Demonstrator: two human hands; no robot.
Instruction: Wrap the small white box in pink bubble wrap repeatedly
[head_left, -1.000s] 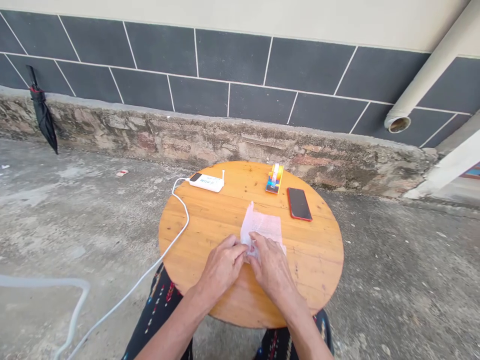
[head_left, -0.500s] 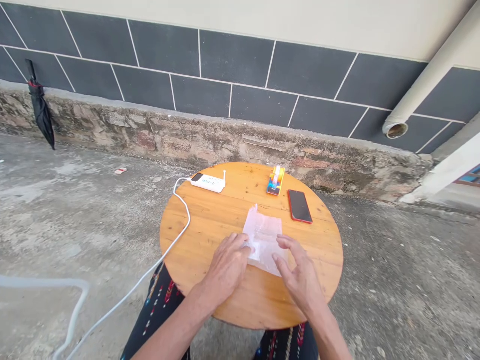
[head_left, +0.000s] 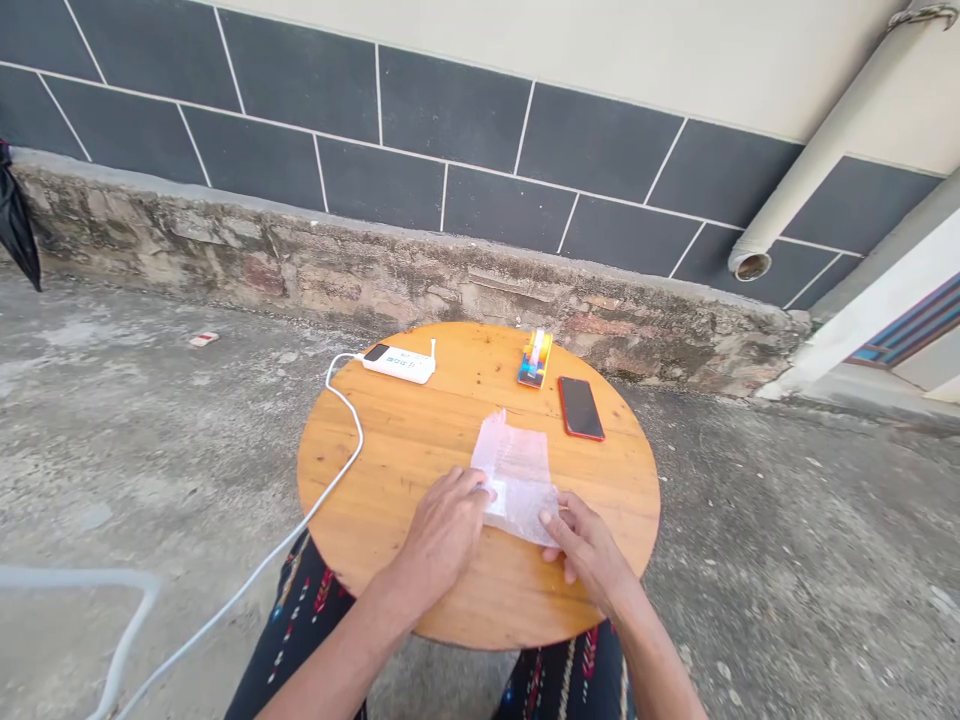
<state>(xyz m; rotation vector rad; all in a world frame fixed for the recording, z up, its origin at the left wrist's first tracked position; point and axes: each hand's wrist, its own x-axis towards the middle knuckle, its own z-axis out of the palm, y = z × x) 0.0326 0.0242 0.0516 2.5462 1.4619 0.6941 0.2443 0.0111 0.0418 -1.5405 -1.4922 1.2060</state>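
Translucent wrap (head_left: 516, 463) lies at lower centre on the round worktop (head_left: 401, 435), contents unclear; right grip (head_left: 586, 545) pinches its right edge, left grip (head_left: 448, 515) touches its left, hold unclear; concrete floor (head_left: 787, 540) surrounds.

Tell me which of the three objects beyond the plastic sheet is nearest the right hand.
The red-edged phone, nearest the right hand; the yellow tape dispenser stands farther back, and the white corded device lies farther left.
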